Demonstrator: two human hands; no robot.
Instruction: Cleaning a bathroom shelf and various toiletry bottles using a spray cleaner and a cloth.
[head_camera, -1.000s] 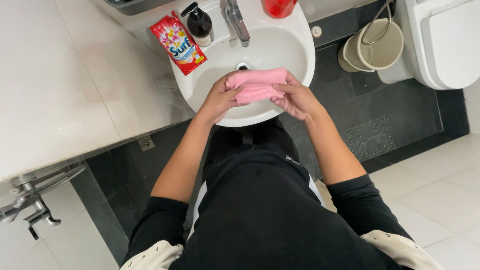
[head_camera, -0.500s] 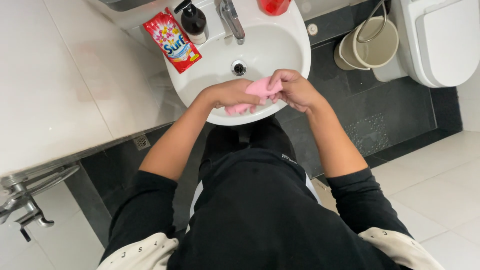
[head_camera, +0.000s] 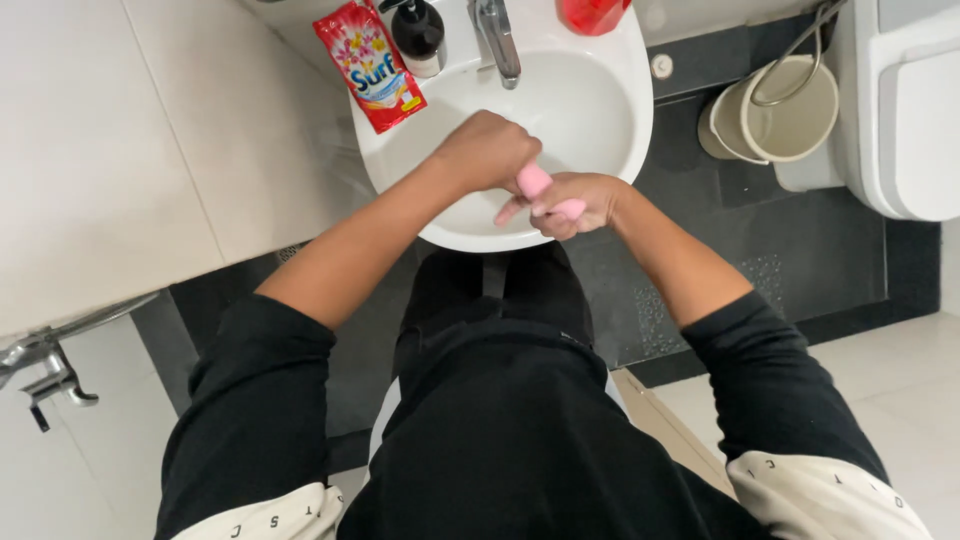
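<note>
Person stands at a white washbasin (head_camera: 620, 130), both arms reaching over the bowl. Left hand (head_camera: 487, 150) is a closed fist around one end of a pink cloth (head_camera: 535, 182); right hand (head_camera: 568, 205) is clenched on the other end, fingers curled over it. The cloth is bunched into a tight roll between the two fists, only small pink bits showing, held above the front part of the bowl, hands touching each other. On the basin's rim at the back: a red detergent sachet (head_camera: 368, 62) lying flat at the left, a dark pump bottle (head_camera: 418, 32) just beside it, a chrome tap (head_camera: 496, 38) in the middle, a red container (head_camera: 592, 14) at the right, partly cut off. A beige bucket (head_camera: 775, 115) sits on the dark floor right of the basin, next to a white toilet (head_camera: 905, 110).
</note>
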